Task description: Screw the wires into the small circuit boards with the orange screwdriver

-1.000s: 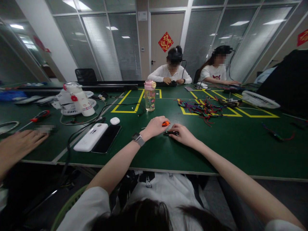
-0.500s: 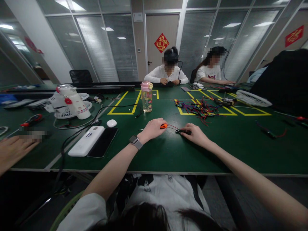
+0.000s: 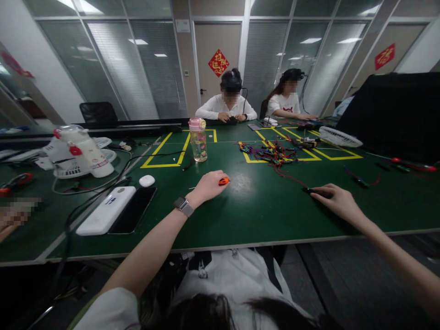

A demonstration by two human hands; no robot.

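Observation:
My left hand (image 3: pixel 208 184) rests on the green table (image 3: pixel 261 215), closed around a small orange-handled tool (image 3: pixel 223 181) whose tip pokes out on the left. A watch (image 3: pixel 183 206) sits on that wrist. My right hand (image 3: pixel 335 200) lies further right on the table, fingers over a small black part (image 3: pixel 311 190) with a thin red wire running back toward a pile of coloured wires (image 3: pixel 271 153). A dull scuffed patch (image 3: pixel 242 183) marks the table between my hands.
A white power bank (image 3: pixel 103 215) and a black phone (image 3: pixel 132 215) lie at the left, with a white mouse-like case (image 3: pixel 146 180), cables and a white fan (image 3: pixel 80 153). A pink-lidded bottle (image 3: pixel 198 140) stands ahead. Two people sit opposite. Another person's hand (image 3: pixel 10 220) is at far left.
My right hand has slid well to the right with the black part, away from my left hand. My left hand stays in place with the orange tool. The view has turned rightward.

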